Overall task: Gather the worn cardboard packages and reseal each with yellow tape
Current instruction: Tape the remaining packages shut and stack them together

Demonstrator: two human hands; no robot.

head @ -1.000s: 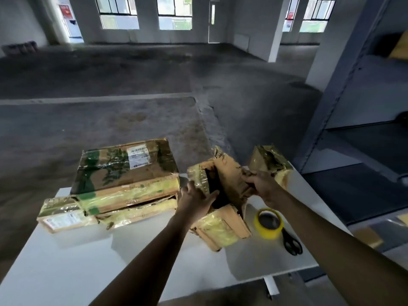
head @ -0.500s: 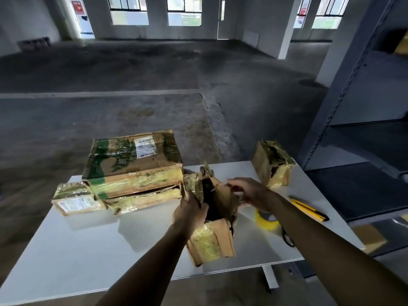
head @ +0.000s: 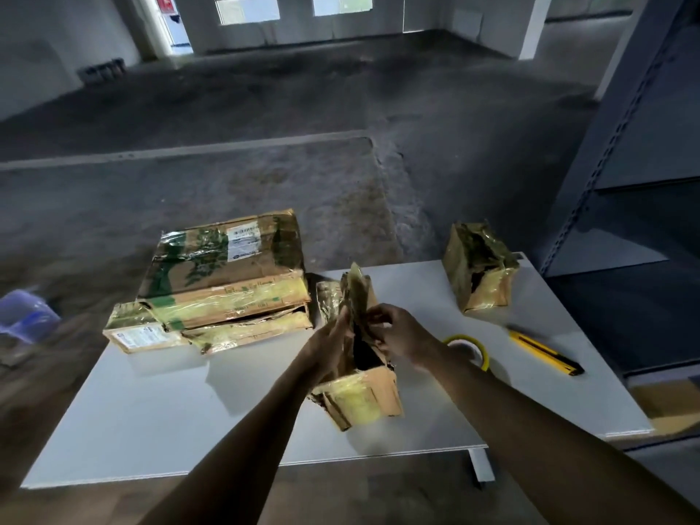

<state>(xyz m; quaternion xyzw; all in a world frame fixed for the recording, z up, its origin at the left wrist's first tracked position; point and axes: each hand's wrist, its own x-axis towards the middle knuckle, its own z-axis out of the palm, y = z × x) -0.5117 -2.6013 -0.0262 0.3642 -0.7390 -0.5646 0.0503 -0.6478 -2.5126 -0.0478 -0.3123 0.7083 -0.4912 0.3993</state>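
Both hands have drawn closer together on the torn cardboard package wrapped in yellow tape point(head: 356, 380), now more upright at table centre. At 10 o'clock from it, a large flat taped cardboard box point(head: 227, 270) lies stacked on two smaller ones on the white table point(head: 159, 422). The left hand point(head: 329, 346) presses the package's left side, fingers closed on it; the right hand point(head: 401, 335) pinches its ragged top flap. At 3 o'clock sit a yellow tape roll point(head: 473, 346), a yellow utility knife point(head: 545, 352) and, at 1 o'clock, a small crumpled taped box point(head: 481, 270).
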